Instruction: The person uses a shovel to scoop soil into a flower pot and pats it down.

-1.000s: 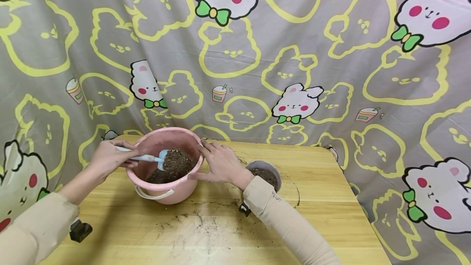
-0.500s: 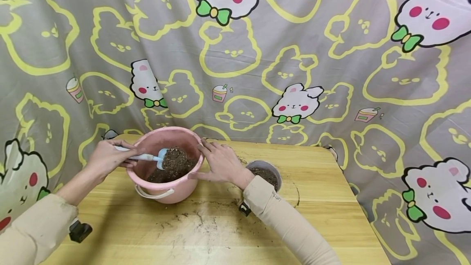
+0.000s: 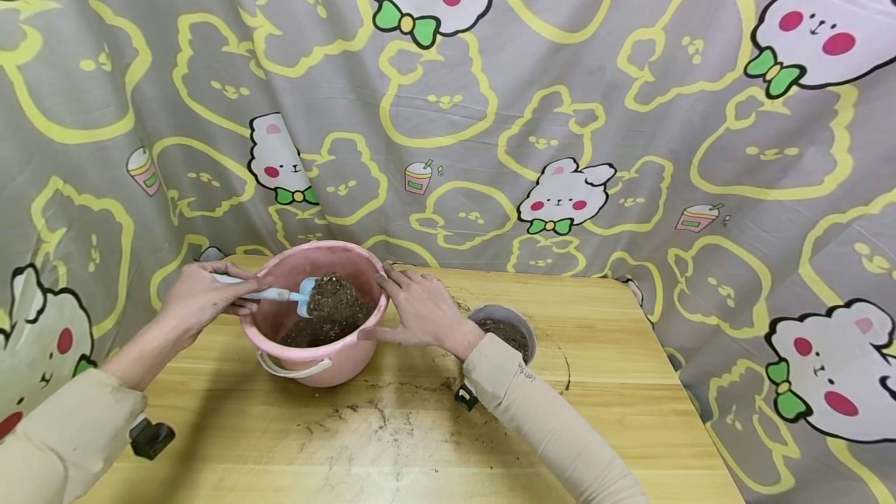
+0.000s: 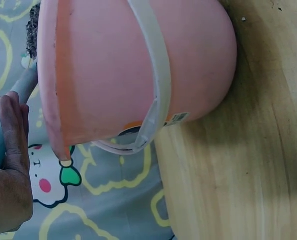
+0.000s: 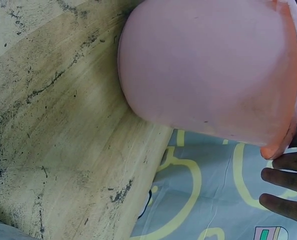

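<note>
In the head view my left hand (image 3: 208, 294) grips the pale handle of a small blue garden trowel (image 3: 280, 295). A mound of dark soil (image 3: 332, 306) sits on the trowel's blade, above more soil inside the pink bucket (image 3: 343, 370). The left wrist view shows my fingers curled round the trowel handle (image 4: 24, 86), level with the bucket's rim. Against the bucket's right rim rests my right hand (image 3: 423, 309), its fingers spread and fairly straight. In the right wrist view, the outer fingertips (image 5: 283, 205) extend past the rim. The blade's underside is hidden by soil.
A grey pot (image 3: 530, 333) with soil stands right of the bucket, partly behind my right forearm. Soil crumbs (image 3: 381, 418) are scattered over the wooden table (image 3: 616, 395). The bucket's white handle (image 3: 294, 370) hangs at its front. A patterned curtain (image 3: 448, 123) closes off the back.
My left hand has lifted the trowel and its soil slightly and drawn it a little to the left. The right hand has stayed at the bucket rim.
</note>
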`<state>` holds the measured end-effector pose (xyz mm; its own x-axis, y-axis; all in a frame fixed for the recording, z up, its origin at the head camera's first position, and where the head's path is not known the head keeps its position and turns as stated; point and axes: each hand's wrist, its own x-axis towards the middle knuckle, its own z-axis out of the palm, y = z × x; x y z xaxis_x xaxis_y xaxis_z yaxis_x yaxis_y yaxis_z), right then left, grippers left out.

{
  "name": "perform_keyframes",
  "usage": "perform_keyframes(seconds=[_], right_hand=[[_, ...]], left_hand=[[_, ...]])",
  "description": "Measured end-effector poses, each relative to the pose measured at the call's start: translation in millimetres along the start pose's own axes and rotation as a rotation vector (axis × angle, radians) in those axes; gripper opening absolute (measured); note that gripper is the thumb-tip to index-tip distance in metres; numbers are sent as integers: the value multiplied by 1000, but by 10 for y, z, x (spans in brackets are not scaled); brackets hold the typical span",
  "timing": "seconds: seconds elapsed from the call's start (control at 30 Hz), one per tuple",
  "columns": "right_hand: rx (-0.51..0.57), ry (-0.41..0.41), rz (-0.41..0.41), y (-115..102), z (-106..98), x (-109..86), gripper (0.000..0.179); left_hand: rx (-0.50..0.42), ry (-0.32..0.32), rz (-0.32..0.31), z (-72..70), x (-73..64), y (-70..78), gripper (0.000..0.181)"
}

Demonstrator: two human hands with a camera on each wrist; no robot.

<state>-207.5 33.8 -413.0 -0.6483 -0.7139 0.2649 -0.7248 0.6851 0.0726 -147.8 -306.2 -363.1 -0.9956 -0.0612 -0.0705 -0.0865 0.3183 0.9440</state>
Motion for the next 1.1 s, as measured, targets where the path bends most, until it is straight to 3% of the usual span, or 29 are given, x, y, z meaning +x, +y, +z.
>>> perform_keyframes(seconds=[0.77, 1.1], right_hand=[[-9, -21, -10, 30, -23, 0, 105], [40, 10, 19, 146, -62, -163, 104]], left_hand=[[-41, 8, -7, 18, -4, 137, 10], [-29, -2, -24, 33, -16, 253, 12]])
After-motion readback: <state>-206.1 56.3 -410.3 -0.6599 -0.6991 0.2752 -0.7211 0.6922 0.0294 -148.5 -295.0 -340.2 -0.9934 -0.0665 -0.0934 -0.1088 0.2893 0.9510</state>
